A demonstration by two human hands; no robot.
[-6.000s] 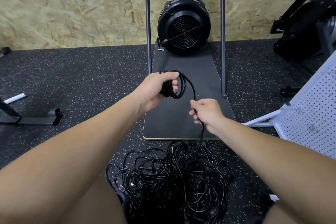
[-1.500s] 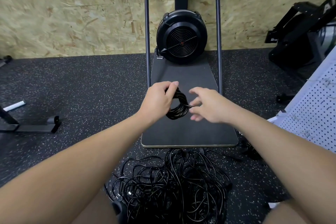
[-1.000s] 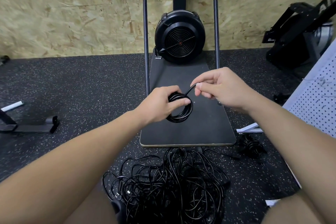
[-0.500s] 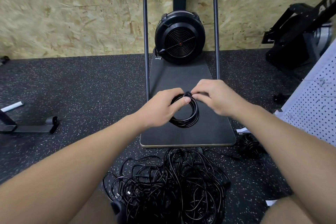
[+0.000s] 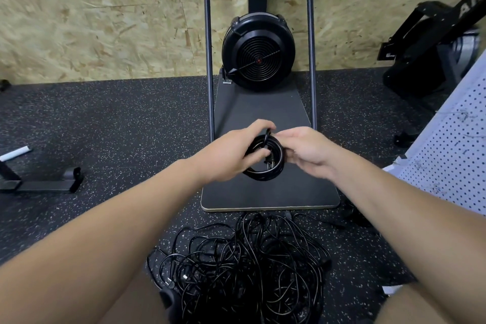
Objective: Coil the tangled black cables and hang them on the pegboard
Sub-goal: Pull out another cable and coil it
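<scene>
Both hands meet over the dark base board [image 5: 263, 113] of a fan-wheel exercise machine [image 5: 258, 56], working a small coil of black cable [image 5: 273, 166] held in the air above that board. The left hand [image 5: 226, 156] has its fingers curled round the left side of the coil, thumb up near the top where a short end of cable sticks out. The right hand [image 5: 306, 150] wraps its fingers round the right side of the same coil, fingertips reaching toward the top beside the left thumb; exactly how those fingertips pinch is blurred. A plug end shows inside the ring of the coil. On the speckled black rubber floor [image 5: 118, 126], just this side of the board's near edge, lies the tangled heap of black cables [image 5: 244, 268], loose loops spilling outward. The white pegboard [image 5: 452, 147] leans at the right edge of the view, well apart from the hands. Behind it stands a black machine [image 5: 426, 42], and a chipboard wall [image 5: 92, 21] closes the back.
</scene>
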